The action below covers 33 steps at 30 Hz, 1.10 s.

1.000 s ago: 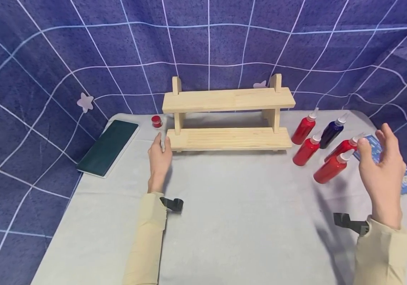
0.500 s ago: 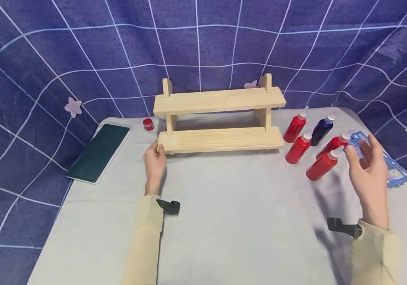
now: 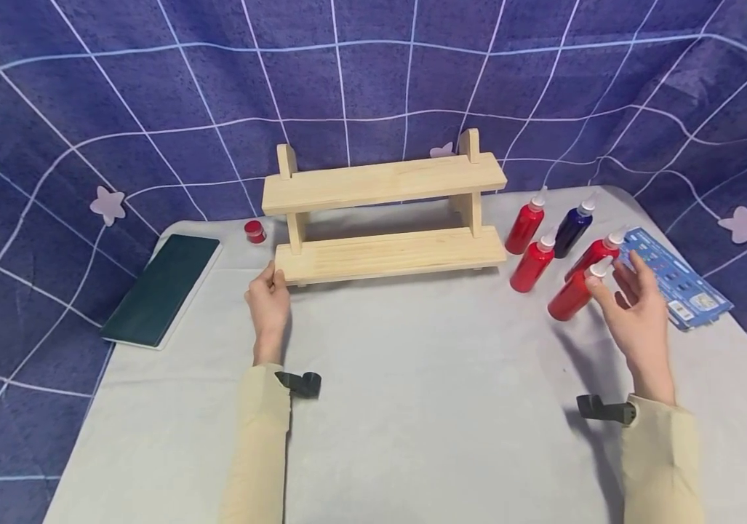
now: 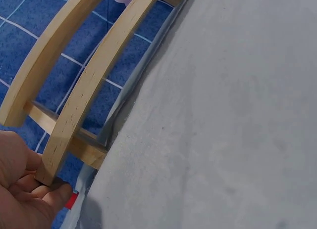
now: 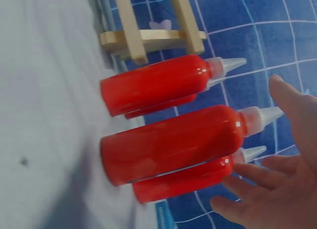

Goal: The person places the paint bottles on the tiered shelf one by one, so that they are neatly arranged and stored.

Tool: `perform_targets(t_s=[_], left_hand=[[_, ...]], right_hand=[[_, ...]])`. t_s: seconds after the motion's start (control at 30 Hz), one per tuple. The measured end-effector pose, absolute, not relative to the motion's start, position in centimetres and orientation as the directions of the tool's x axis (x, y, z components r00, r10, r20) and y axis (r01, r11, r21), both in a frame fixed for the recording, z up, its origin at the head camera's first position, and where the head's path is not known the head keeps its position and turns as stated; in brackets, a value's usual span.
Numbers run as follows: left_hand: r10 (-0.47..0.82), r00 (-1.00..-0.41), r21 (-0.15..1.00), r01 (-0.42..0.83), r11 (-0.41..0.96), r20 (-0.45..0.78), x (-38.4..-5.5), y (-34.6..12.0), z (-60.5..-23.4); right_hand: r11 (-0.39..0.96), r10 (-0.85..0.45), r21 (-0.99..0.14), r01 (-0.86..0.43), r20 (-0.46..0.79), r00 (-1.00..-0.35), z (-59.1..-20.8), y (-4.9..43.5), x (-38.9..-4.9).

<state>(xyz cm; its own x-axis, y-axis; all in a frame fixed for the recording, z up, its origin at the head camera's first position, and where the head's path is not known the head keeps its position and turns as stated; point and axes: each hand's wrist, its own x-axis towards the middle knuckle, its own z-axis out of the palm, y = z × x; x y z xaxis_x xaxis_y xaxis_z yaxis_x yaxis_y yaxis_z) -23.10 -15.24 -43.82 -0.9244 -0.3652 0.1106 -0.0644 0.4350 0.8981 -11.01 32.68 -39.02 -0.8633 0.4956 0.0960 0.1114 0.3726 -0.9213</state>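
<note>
Centrally, in the head view: one pale wooden shelf (image 3: 393, 255), two-tiered, standing at the back of a white-clothed table (image 3: 445, 407) before a blue gridded curtain (image 3: 347, 80). One left hand (image 3: 268, 306), at the shelf's lower left corner. One small red pot (image 3: 254, 232), behind that corner; one dark green slab (image 3: 160, 291) with a white edge, farther left. Right of the shelf, four red bottles (image 3: 569, 297) and one dark blue bottle (image 3: 572, 231), all white-tipped. One right hand (image 3: 640, 324), beside the nearest red bottle; one blue printed packet (image 3: 677, 280), beyond it. The slab, and the dark blue bottle as a distinct item, are recorded from this view alone.

Left wrist view: lower board end, held with the fingers curled beneath it, a grip largely hidden from the head. Also one foot (image 4: 86, 152) projecting under that board, and a red sliver past the fingertips, too small to identify.

Right wrist view: four red bottles, overlapping in pairs, bases on the cloth. Thumb and fingers spread wide apart near the white tips; whether a fingertip touches a bottle, cannot tell.
</note>
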Motion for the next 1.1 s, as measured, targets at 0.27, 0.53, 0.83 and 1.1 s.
perform_targets(t_s=[0.27,0.53,0.83,1.1], left_hand=[[-0.381,-0.917,0.893,-0.074,0.443,0.114,-23.2,-15.3,-43.8],[-0.380,-0.918,0.892,-0.071,0.446,0.116,-23.1,-15.2,-43.7],[-0.368,-0.924,0.908,-0.062,0.415,0.105,-23.1,-15.1,-43.5],[-0.358,-0.927,0.904,-0.060,0.424,0.107,-23.2,-15.4,-43.7]], right_hand=[[0.404,0.459,-0.906,0.129,0.079,-0.885,-40.5,32.3,-11.5],[0.407,0.442,-0.910,0.078,0.121,-0.889,-42.2,31.9,-12.0],[0.429,0.456,-0.888,0.165,0.055,-0.888,-42.7,31.9,-12.1],[0.472,0.450,-0.861,0.190,0.050,-0.892,-42.9,32.1,-12.1]])
